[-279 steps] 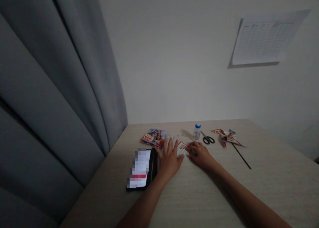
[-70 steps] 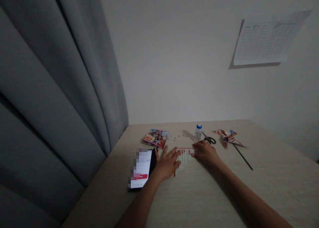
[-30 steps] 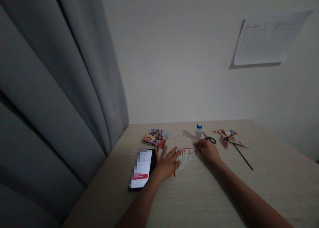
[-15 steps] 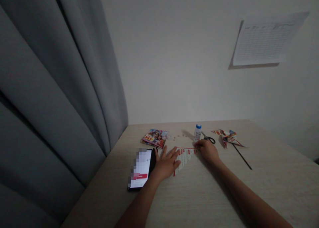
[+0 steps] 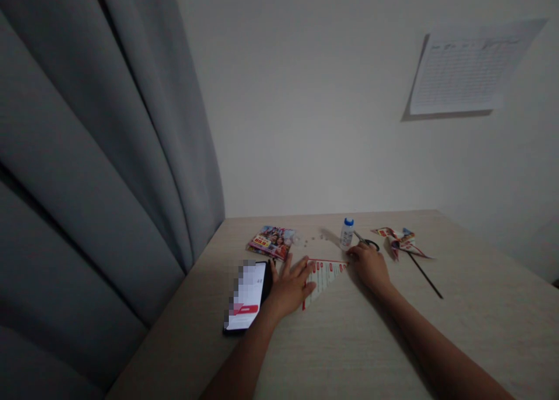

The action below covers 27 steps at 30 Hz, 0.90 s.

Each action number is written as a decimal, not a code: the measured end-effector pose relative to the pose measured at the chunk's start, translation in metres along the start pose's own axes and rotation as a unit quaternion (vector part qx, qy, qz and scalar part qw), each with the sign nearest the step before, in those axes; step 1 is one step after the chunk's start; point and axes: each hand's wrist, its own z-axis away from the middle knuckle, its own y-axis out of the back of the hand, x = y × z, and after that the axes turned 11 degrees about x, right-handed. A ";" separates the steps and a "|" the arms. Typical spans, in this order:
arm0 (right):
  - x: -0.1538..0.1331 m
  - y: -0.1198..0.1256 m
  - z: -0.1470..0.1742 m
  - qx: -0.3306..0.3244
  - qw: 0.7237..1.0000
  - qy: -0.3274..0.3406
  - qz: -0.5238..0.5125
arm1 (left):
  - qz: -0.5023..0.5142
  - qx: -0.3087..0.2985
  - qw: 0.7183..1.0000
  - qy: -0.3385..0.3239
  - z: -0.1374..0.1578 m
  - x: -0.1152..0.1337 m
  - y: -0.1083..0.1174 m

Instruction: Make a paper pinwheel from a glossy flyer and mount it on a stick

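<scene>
A triangle of printed paper (image 5: 324, 276), pale with red edges, lies flat on the table. My left hand (image 5: 289, 289) rests over its left side with fingers spread. At the paper's right corner is my right hand (image 5: 370, 267), its fingers bent and drawn together. Whatever those fingertips may hold is hidden. Just behind them stands a small white bottle with a blue cap (image 5: 347, 234). Scissors (image 5: 372, 245) with black handles lie partly behind the right hand. Left of my left hand is a lit phone (image 5: 247, 301), partly under the forearm.
Colourful printed paper squares (image 5: 271, 241) are piled at the back left. Small bits (image 5: 312, 238) lie beside them. On the right is a paper pinwheel (image 5: 399, 243) with a dark stick (image 5: 425, 275). A grey curtain (image 5: 109, 155) borders the table's left side.
My right hand has shifted slightly right along the paper's corner, which now shows a little more. My left hand stays spread in almost the same place.
</scene>
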 end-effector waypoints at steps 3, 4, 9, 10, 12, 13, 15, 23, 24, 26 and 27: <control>-0.003 0.000 0.001 -0.006 1.000 0.016 -0.007 | 0.003 0.018 1.000 0.010 -0.002 0.002 0.002; -0.004 0.000 0.001 -0.013 0.999 0.029 -0.018 | 0.003 0.027 1.000 0.015 -0.003 0.003 0.002; -0.012 0.000 0.004 -0.044 0.989 0.109 -0.084 | -0.032 0.076 0.996 0.036 -0.007 0.003 -0.002; -0.013 0.000 0.005 -0.046 0.988 0.115 -0.088 | -0.041 0.084 0.995 0.038 -0.008 0.002 -0.003; -0.015 -0.002 0.007 -0.048 0.987 0.120 -0.092 | -0.055 0.098 0.992 0.049 -0.010 0.002 -0.005; -0.016 -0.003 0.007 -0.050 0.987 0.121 -0.093 | -0.060 0.103 0.991 0.056 -0.011 0.002 -0.005; -0.016 -0.004 0.007 -0.053 0.987 0.119 -0.096 | -0.064 0.109 0.990 0.070 -0.013 0.002 -0.005; -0.019 0.002 0.005 -0.053 0.992 0.091 -0.075 | -0.031 0.116 0.990 0.074 -0.011 0.005 0.000; -0.019 0.002 0.005 -0.052 0.992 0.087 -0.074 | -0.032 0.117 0.990 0.074 -0.010 0.005 0.001; -0.018 0.002 0.005 -0.048 0.993 0.078 -0.068 | -0.033 0.119 0.989 0.081 -0.010 0.005 0.002; -0.018 0.002 0.004 -0.046 0.994 0.076 -0.065 | -0.034 0.121 0.988 0.086 -0.010 0.005 0.002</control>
